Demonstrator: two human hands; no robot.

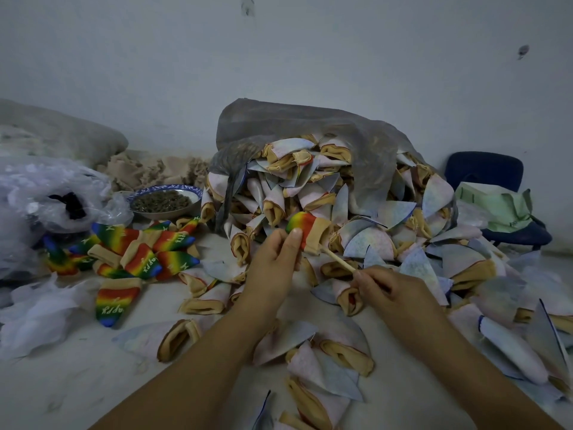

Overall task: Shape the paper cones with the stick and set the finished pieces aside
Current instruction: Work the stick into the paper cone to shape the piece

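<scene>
My left hand (276, 252) grips a rainbow-coloured cone (305, 226) with a tan rim, held up at the centre of the view. A thin wooden stick (336, 259) goes into the cone's open tan end. My right hand (389, 290) pinches the stick's lower end. A group of rainbow cones (139, 251) lies on the white surface to the left. A big heap of pale cones with tan rims (325, 193) spills from a grey bag (310, 125) behind my hands.
A bowl of dark pellets (164, 201) stands at the back left beside clear plastic bags (46, 197). More pale cones (335, 361) are scattered in front and to the right. A blue chair (486, 172) with green paper stands at the far right.
</scene>
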